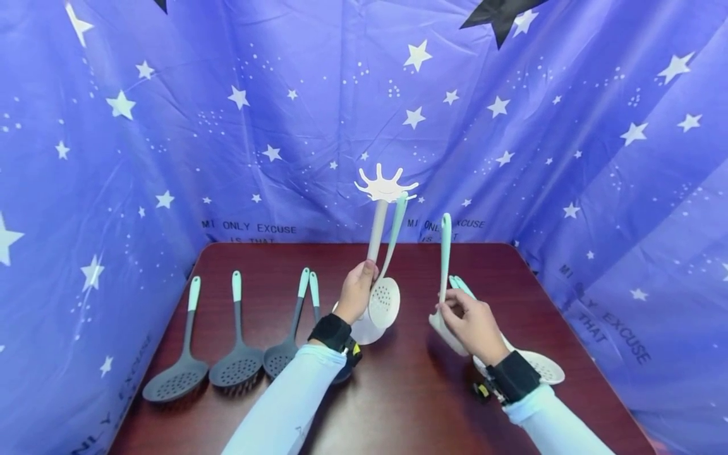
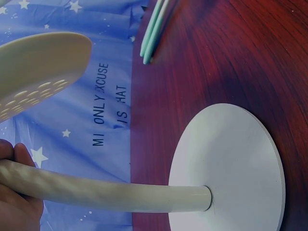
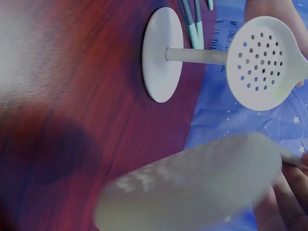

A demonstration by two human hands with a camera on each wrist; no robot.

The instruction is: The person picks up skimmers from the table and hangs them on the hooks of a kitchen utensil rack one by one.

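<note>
My left hand grips the pole of a white utensil stand, which has a round base and a crown of curved hooks at the top. From one hook hangs a white skimmer by its mint handle, its perforated bowl beside my left fingers. My right hand pinches the lower handle of a second white skimmer, held upright with the mint end up. In the right wrist view this skimmer's bowl is blurred and tilted above the table.
Several grey skimmers with mint handles lie in a row on the left of the dark red wooden table. More white skimmers lie at the right, partly behind my right wrist. A blue star-patterned curtain surrounds the table.
</note>
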